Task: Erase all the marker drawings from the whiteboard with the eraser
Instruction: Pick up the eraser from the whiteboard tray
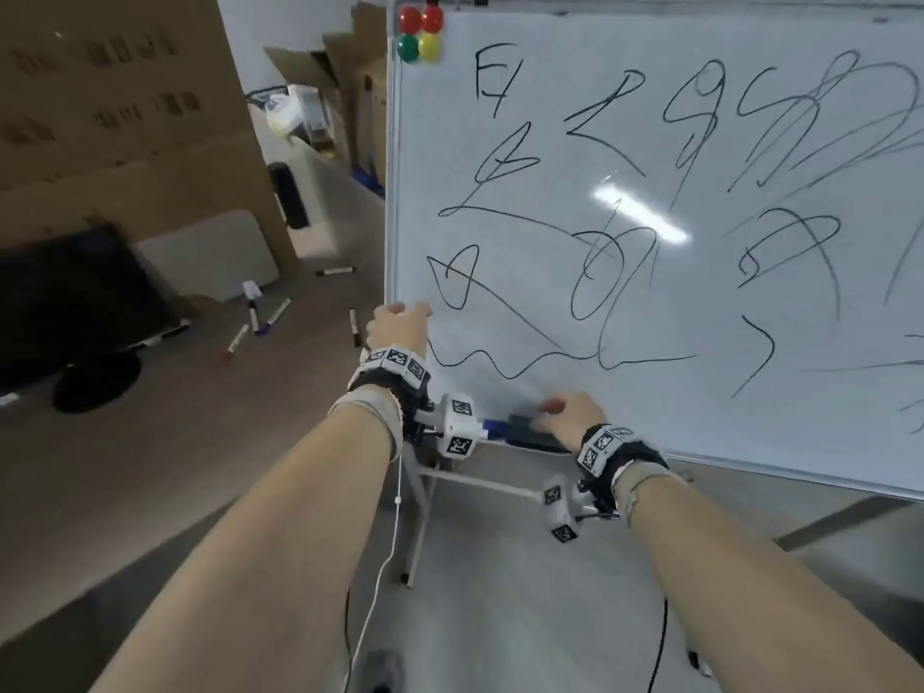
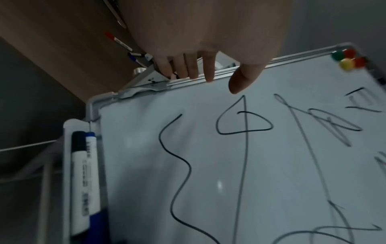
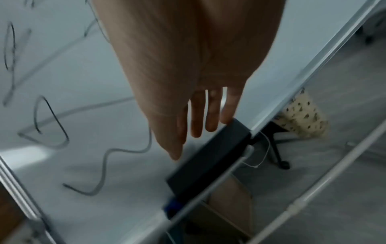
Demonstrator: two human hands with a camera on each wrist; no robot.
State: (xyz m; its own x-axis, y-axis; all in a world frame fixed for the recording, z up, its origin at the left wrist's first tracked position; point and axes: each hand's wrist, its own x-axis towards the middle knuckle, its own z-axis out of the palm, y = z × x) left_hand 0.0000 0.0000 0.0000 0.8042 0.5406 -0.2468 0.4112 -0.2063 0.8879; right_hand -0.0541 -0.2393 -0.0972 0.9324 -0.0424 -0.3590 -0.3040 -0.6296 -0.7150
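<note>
The whiteboard [image 1: 700, 302] stands on a frame, covered with black marker scribbles [image 1: 600, 272]. A black eraser [image 1: 532, 432] lies on the tray along its bottom edge. My left hand [image 1: 400, 322] grips the board's left frame: in the left wrist view the fingers [image 2: 188, 67] curl behind the rail and the thumb [image 2: 242, 79] lies on the front. My right hand [image 1: 565, 410] reaches down over the eraser [image 3: 208, 158]. Its fingers [image 3: 211, 112] are straight, with the tips at the eraser's far end and nothing grasped.
Black and blue markers [image 2: 83, 173] lie in the tray left of the eraser. Several round magnets [image 1: 420, 35] stick to the top left corner. Loose markers [image 1: 260, 317] litter the floor to the left, near a black monitor [image 1: 75, 292] and cardboard boxes [image 1: 125, 117]. Stand legs [image 1: 420, 517] are below.
</note>
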